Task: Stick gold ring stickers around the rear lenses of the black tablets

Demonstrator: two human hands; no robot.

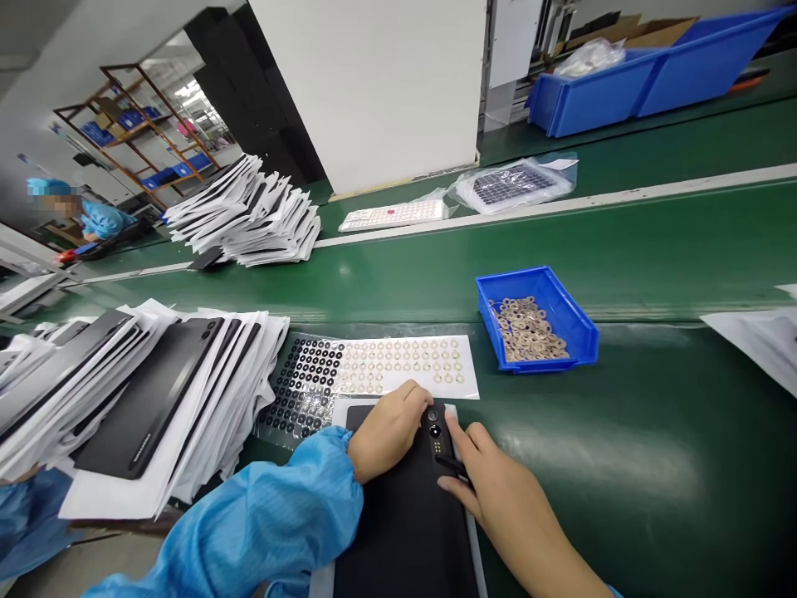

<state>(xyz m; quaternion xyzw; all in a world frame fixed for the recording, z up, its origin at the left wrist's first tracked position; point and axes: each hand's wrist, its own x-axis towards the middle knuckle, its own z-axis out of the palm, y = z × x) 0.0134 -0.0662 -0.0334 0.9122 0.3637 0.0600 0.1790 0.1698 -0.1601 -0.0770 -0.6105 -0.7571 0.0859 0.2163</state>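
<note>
A black tablet back cover [398, 531] lies on white sheeting in front of me, with round camera openings [434, 423] near its top right corner. My left hand [386, 432] rests over its upper part, fingers closed and tips down beside the openings; whatever they pinch is hidden. At the right edge is my right hand [498, 482], index finger stretched along the corner. A slim black tool [451, 465] sits between its thumb and fingers, most of it hidden. Just beyond lie a clear sheet of black rings [305, 382] and a white sheet of pale rings [404, 357].
A blue bin [579, 340] holds tan rings [529, 328]. Stacked covers with white sheets [168, 399] stand at left, and another stack [249, 216] is farther back. Bagged parts [516, 184] and large blue bins [623, 83] are behind. A person [103, 218] is at far left.
</note>
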